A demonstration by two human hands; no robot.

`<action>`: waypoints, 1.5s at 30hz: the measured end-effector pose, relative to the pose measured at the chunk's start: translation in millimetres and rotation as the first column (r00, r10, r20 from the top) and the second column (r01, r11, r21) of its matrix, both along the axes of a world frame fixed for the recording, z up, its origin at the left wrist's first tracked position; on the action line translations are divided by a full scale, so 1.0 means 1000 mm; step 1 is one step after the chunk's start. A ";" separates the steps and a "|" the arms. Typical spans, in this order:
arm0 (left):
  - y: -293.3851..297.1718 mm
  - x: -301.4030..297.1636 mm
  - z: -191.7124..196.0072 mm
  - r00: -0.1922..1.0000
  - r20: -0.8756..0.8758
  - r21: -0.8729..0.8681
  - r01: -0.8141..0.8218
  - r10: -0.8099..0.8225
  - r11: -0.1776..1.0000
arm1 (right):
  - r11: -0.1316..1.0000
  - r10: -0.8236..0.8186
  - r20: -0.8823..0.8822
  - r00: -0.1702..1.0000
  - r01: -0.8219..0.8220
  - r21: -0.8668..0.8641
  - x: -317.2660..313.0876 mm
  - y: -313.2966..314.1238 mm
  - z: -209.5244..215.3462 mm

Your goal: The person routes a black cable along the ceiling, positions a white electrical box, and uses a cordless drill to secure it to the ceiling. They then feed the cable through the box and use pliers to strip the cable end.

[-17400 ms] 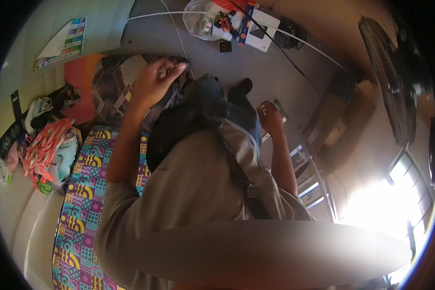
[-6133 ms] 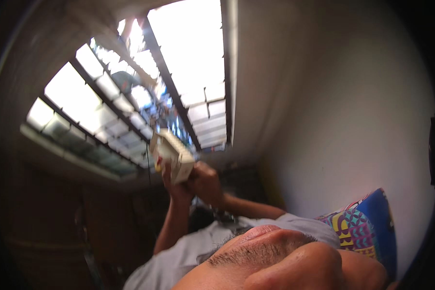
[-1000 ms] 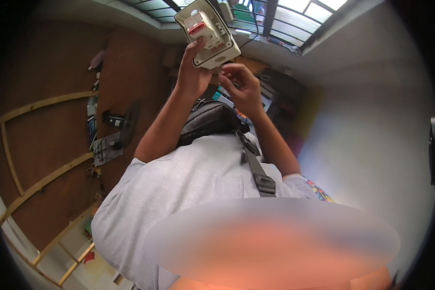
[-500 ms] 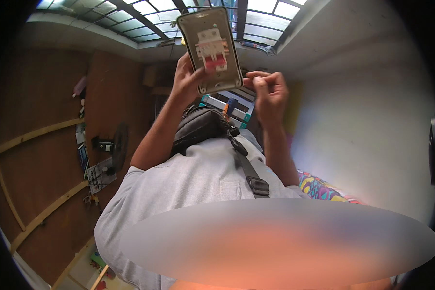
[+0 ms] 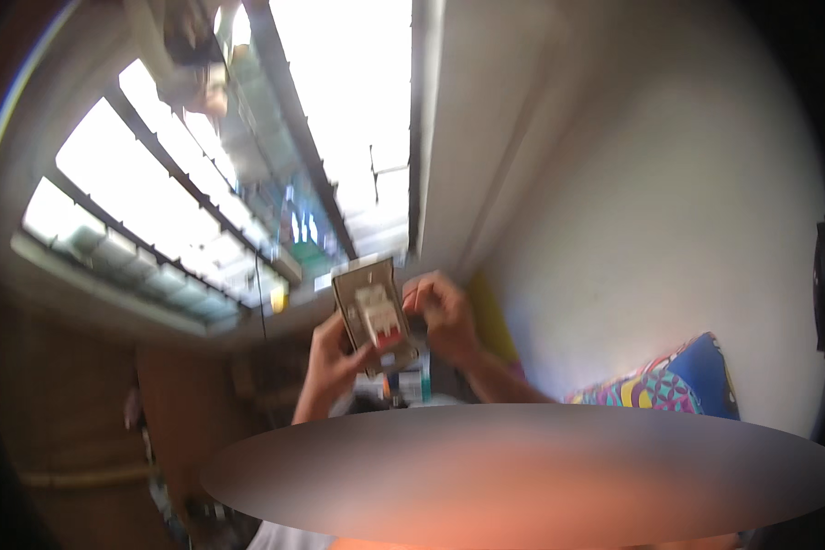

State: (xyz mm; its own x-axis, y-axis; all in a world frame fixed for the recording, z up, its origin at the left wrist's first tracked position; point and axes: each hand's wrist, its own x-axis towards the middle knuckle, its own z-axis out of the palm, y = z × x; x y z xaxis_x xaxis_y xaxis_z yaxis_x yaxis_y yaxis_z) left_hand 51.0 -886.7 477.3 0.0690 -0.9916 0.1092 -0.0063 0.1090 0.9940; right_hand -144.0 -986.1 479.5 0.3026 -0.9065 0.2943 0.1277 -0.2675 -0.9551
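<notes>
Overhead, the left hand (image 5: 332, 359) grips a grey switch plate (image 5: 374, 316) by its lower edge, while the right hand (image 5: 442, 314) pinches its right side, fingers curled.

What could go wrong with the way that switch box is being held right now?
The left hand grips the switch box only along its lower edge, held up in the air, so it could slip and fall. The right hand works at its side, and a hard push might twist it loose. Glare from the window and blur may hide small parts.
</notes>
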 end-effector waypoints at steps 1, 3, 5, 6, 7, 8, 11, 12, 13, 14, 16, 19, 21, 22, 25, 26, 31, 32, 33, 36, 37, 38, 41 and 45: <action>-0.001 -0.007 0.006 1.000 -0.005 0.065 -0.013 0.013 0.998 | 0.990 0.009 0.026 1.000 -0.013 0.144 0.003 0.004 -0.004; -0.015 -0.009 0.028 0.993 0.120 0.004 0.006 -0.006 1.000 | 0.904 -0.017 0.217 0.976 -0.077 0.421 0.012 0.006 -0.008; -0.036 -0.015 0.051 0.982 0.190 0.015 -0.004 0.001 1.000 | 0.773 -0.132 0.531 0.837 -0.248 0.583 0.014 0.002 -0.006; -0.047 -0.016 0.063 0.966 0.257 -0.007 0.017 -0.015 1.000 | 0.842 -0.112 0.629 0.769 -0.262 0.471 0.010 -0.007 -0.001; -0.060 -0.016 0.078 0.943 0.330 -0.025 0.044 -0.033 0.999 | 0.865 -0.119 0.600 0.791 -0.214 0.454 0.009 -0.015 0.006; -0.073 -0.018 0.092 0.914 0.401 -0.035 0.073 -0.053 0.997 | 0.905 -0.123 0.594 0.795 -0.156 0.396 0.005 -0.027 0.017; -0.112 -0.035 0.138 0.720 0.668 -0.276 0.006 0.187 0.961 | 0.981 -0.107 0.611 0.784 -0.015 0.191 -0.002 -0.065 0.062; -0.123 -0.043 0.153 0.631 0.697 -0.403 -0.049 0.341 0.914 | 0.989 -0.108 0.629 0.770 0.018 0.147 -0.003 -0.079 0.079; -0.136 -0.050 0.168 0.531 0.690 -0.552 -0.055 0.492 0.832 | 0.985 -0.151 0.643 0.751 0.060 0.162 -0.005 -0.093 0.096; -0.150 -0.054 0.183 0.575 0.577 -0.687 -0.043 0.580 0.726 | 0.974 -0.200 0.676 0.709 0.070 0.214 -0.007 -0.106 0.114; -0.178 -0.053 0.215 0.513 0.581 -0.803 0.236 0.632 0.547 | 0.986 -0.165 0.725 0.668 0.115 0.118 -0.015 -0.135 0.148; -0.222 -0.049 0.254 0.231 0.694 -0.699 0.440 0.682 0.563 | 0.994 -0.025 0.729 0.684 0.094 -0.055 -0.026 -0.180 0.196; -0.261 -0.046 0.287 0.090 0.673 -0.698 0.404 0.734 0.591 | 0.970 0.037 0.709 0.704 0.145 -0.194 -0.028 -0.210 0.226; -0.279 -0.042 0.306 0.158 0.701 -0.680 0.442 0.695 0.585 | 0.920 0.109 0.708 0.698 0.198 -0.337 -0.026 -0.227 0.243; -0.337 -0.042 0.367 -0.209 0.449 -0.631 0.614 0.869 0.474 | 0.838 0.021 0.728 0.685 0.385 -0.386 -0.020 -0.286 0.307; -0.355 -0.046 0.383 -0.350 0.274 -0.667 0.602 0.896 0.440 | 0.793 -0.030 0.704 0.709 0.446 -0.415 -0.020 -0.306 0.326; -0.413 -0.040 0.472 -0.298 0.201 -0.692 0.631 0.933 0.351 | 0.777 -0.199 0.547 0.813 0.471 -0.418 -0.040 -0.422 0.436; -0.421 -0.035 0.481 -0.301 0.204 -0.710 0.610 0.932 0.352 | 0.785 -0.045 0.552 0.832 0.371 -0.496 -0.049 -0.441 0.452; -0.429 -0.030 0.486 -0.302 0.203 -0.725 0.592 0.931 0.350 | 0.776 0.108 0.546 0.831 0.273 -0.569 -0.055 -0.456 0.455; -0.451 -0.010 0.490 -0.307 0.193 -0.766 0.546 0.932 0.338 | 0.212 -0.691 0.379 0.615 0.674 -0.708 -0.075 -0.480 0.476; -0.458 -0.005 0.490 -0.302 0.190 -0.777 0.536 0.934 0.331 | -0.042 -0.760 0.415 0.500 0.599 -0.799 -0.080 -0.482 0.481; -0.465 -0.001 0.490 -0.293 0.186 -0.785 0.530 0.938 0.321 | -0.283 -0.795 0.475 0.378 0.462 -0.840 -0.085 -0.482 0.487; -0.480 0.006 0.489 -0.279 0.174 -0.799 0.520 0.944 0.301 | -0.028 -0.713 0.465 0.524 0.642 -0.767 -0.083 -0.476 0.503; -0.488 0.008 0.491 -0.256 0.164 -0.806 0.523 0.953 0.279 | -0.020 -0.627 0.536 0.566 0.676 -0.737 -0.058 -0.481 0.532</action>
